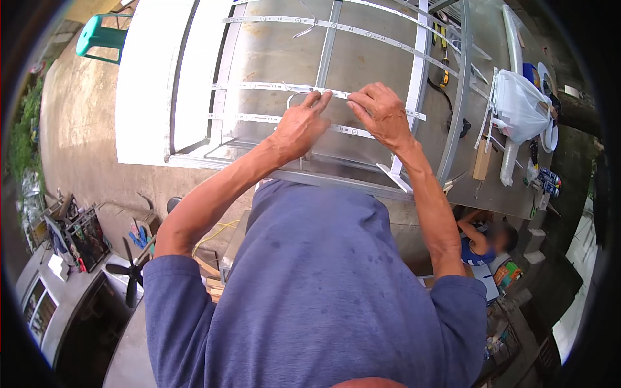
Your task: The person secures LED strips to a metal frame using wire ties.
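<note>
Several white LED strips point(259, 86) with round lenses run across a grey metal frame point(326, 45). My left hand point(301, 126) rests on one strip, its index and middle fingers stretched out and pressing near a join; the thumb is hidden. Just to the right, my right hand point(383, 113) is closed in a pinch on the same strip, thumb against fingers. A thin white wire point(291, 100) loops out beside my left fingers. Below both hands lies another LED strip point(352, 131), partly covered by my left hand.
A white panel point(145, 84) covers the frame's left side. On the right, a table holds a white plastic bag point(521, 103), a yellow-and-black tool point(445, 71) and a wooden block point(481, 160). Another person point(482, 246) is low at right. A green stool point(102, 37) stands upper left.
</note>
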The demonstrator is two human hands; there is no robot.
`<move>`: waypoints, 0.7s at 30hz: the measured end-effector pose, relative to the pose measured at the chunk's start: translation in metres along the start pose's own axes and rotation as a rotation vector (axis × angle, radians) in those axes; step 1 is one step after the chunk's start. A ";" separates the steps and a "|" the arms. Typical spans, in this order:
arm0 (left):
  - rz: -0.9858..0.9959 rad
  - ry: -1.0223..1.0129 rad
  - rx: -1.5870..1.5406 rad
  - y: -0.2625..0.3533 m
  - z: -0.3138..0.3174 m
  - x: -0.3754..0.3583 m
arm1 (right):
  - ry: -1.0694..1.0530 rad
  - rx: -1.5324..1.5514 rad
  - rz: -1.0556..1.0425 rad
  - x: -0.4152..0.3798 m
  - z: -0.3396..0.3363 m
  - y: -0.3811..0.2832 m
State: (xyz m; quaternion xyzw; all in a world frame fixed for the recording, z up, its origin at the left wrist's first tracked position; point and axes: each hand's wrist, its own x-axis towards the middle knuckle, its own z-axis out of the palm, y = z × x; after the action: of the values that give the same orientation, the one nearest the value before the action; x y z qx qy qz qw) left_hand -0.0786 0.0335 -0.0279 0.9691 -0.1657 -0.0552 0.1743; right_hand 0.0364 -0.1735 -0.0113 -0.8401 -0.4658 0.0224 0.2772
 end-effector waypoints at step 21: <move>0.023 -0.021 0.027 0.003 -0.014 0.000 | 0.070 -0.054 0.057 -0.013 0.011 -0.003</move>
State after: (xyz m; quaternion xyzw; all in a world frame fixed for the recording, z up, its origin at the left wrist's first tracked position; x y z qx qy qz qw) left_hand -0.0768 0.0351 -0.0135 0.9687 -0.1793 -0.0611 0.1602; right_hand 0.0240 -0.1776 -0.0221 -0.8603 -0.4322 -0.0118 0.2700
